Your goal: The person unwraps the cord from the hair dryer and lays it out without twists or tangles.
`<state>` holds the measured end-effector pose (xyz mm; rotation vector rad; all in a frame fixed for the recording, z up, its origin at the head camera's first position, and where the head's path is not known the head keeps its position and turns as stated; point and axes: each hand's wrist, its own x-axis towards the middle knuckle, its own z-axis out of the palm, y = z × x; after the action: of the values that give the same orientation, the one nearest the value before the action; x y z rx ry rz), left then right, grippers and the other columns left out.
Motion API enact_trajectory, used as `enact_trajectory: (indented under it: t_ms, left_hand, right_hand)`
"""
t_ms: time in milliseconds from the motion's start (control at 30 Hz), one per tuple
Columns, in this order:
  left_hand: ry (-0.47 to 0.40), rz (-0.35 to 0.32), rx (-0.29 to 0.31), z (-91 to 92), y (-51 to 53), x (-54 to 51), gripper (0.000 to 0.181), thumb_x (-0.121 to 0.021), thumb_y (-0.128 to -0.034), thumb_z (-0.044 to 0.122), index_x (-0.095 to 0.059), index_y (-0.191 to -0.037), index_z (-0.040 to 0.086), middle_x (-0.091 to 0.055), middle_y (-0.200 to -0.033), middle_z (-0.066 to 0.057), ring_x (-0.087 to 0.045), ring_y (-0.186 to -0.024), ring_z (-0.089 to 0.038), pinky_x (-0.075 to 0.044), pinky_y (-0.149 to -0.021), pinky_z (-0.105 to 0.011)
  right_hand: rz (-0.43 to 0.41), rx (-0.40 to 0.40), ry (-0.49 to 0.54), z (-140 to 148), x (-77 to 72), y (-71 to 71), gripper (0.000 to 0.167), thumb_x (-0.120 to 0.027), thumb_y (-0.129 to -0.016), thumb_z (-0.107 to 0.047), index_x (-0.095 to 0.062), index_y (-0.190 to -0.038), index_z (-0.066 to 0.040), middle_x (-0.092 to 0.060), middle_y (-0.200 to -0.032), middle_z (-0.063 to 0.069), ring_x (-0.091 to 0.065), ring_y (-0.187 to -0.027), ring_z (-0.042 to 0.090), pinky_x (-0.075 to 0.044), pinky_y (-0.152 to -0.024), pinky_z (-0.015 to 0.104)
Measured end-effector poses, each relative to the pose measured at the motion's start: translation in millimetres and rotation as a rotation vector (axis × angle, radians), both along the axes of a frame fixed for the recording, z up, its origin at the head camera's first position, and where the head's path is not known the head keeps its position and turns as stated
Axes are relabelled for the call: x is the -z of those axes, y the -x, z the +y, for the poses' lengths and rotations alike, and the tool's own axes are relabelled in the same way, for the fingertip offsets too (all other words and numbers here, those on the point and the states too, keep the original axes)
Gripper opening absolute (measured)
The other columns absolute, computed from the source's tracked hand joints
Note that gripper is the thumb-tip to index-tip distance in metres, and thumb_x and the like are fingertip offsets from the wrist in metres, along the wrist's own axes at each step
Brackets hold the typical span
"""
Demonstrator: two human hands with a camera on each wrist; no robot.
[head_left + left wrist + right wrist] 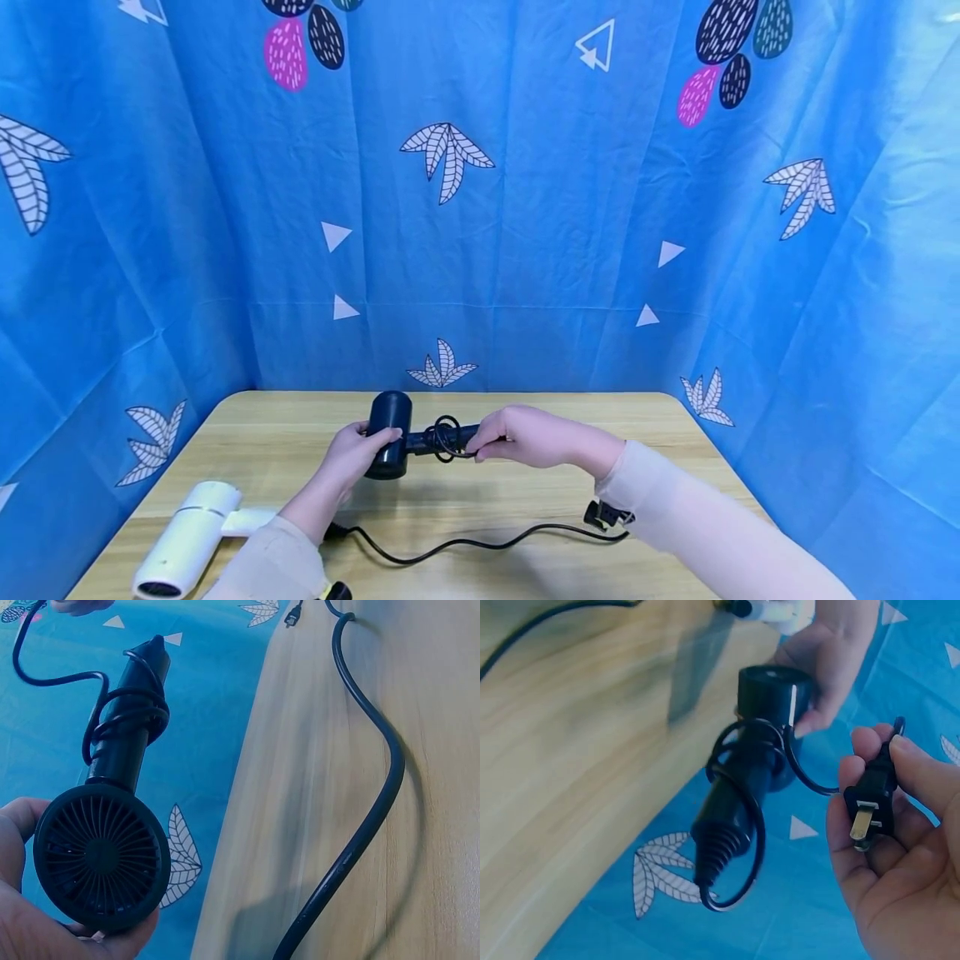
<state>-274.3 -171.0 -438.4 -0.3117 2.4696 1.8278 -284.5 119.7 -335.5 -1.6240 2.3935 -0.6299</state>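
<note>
A black hair dryer (391, 412) is held above the table, its handle pointing right. My left hand (351, 457) grips the barrel, thumb across it. In the left wrist view the round slotted grille (101, 859) at one barrel end faces the camera. The dryer's black cord (131, 720) is wound in loops about the handle. My right hand (528, 437) is beside the handle's end. As the right wrist view shows, its fingers and thumb hold the two-pronged plug (871, 796), and a short length of cord runs from there to the loops.
On the wooden table (525, 492) a white hair dryer (183, 537) lies at the front left. A black cord (457, 543) curves across the table in front of my hands. Another plug (293, 615) lies near the table edge. Blue patterned cloth (495, 250) surrounds the table.
</note>
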Motion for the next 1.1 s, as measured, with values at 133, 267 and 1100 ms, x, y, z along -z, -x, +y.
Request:
enact_trajectory:
  t_ms: [133,267,1100]
  left_hand:
    - [0.008,0.007,0.005,-0.1,-0.7,1.0,0.086,-0.066,-0.0918,0.048,-0.033,-0.148,-0.008,-0.052,-0.135,-0.032,-0.058,-0.117,-0.042,-0.042,-0.102,-0.062]
    - [0.005,0.014,0.009,0.4,-1.2,1.6,0.085,-0.067,-0.0916,0.047,-0.034,-0.148,-0.007,-0.054,-0.134,-0.032,-0.060,-0.115,-0.040,-0.043,-0.102,-0.061]
    - [-0.011,0.029,0.038,2.3,-1.3,0.6,0.081,-0.069,-0.0901,0.045,-0.039,-0.146,-0.006,-0.057,-0.132,-0.029,-0.061,-0.114,-0.035,-0.043,-0.102,-0.057]
  right_hand:
    - [-0.006,0.014,0.035,-2,-5.3,5.8,0.023,-0.063,-0.097,-0.006,-0.074,-0.117,-0.002,-0.075,-0.107,0.003,-0.066,-0.100,0.005,-0.052,-0.089,0.019]
    - [0.017,0.009,0.081,-4,-10.5,11.6,0.023,-0.063,-0.096,-0.003,-0.072,-0.117,0.001,-0.075,-0.107,0.008,-0.068,-0.101,0.010,-0.053,-0.088,0.021]
    - [-0.006,0.150,0.098,-2,0.9,56.2,0.023,-0.063,-0.097,-0.005,-0.072,-0.118,0.000,-0.074,-0.110,0.007,-0.069,-0.102,0.016,-0.054,-0.089,0.024]
